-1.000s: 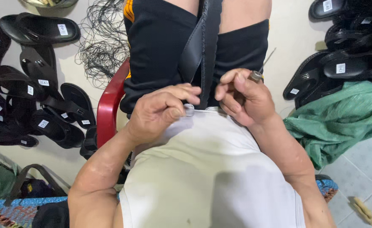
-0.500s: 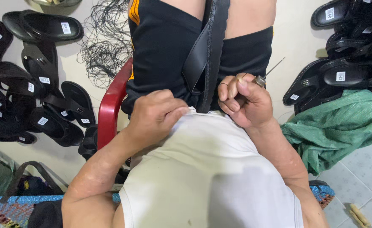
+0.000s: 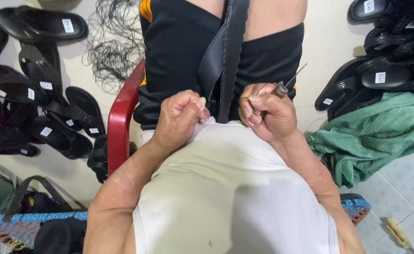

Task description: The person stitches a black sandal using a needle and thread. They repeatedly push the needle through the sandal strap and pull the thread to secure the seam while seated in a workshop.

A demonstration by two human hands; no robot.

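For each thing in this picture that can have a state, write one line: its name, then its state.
left hand: fisted beside the sandal
right hand: closed on the awl
awl: held, needle pointing up and to the right
black sandal: upright between the knees
finished sandals: lying tagged on the floor
green cloth: crumpled
black thread: loose tangle

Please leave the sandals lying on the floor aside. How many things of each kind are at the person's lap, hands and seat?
Hands: 2, left hand and right hand
Sandal, upright between the knees: 1
Awl, in the right fist: 1
Red chair: 1
Green cloth: 1
Total: 6
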